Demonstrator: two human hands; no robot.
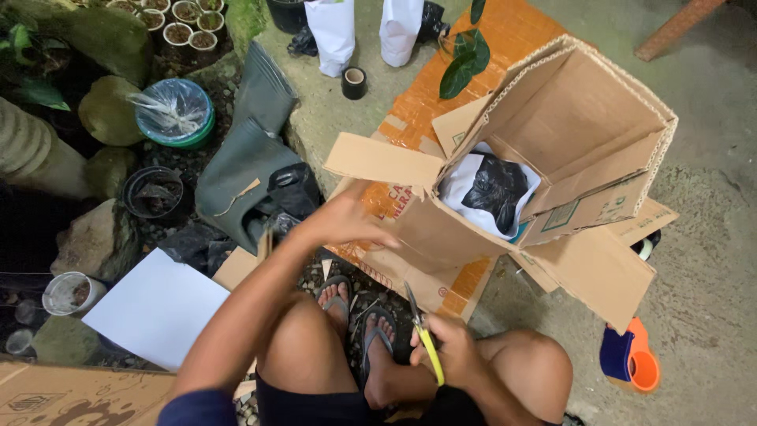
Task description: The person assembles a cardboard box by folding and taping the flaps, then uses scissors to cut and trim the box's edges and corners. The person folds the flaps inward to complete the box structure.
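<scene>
My left hand [341, 221] reaches forward with its fingers spread, just short of the near flap of an open cardboard box [552, 142] lying on its side. It holds nothing. Inside the box sits a white-wrapped bundle with a black plastic bag [493, 189] on top. My right hand [445, 347] rests by my knee and grips yellow-handled scissors [426, 339], blades pointing up towards the box. My feet in flip-flops [355, 312] are between my knees.
Flattened orange cardboard [505, 35] lies under the box. A white sheet [158, 308] is at my left, a green rubber boot [244, 158] beyond it. A tape dispenser [631, 359] lies at right. A black tape roll [354, 82], white bags and pots stand further back.
</scene>
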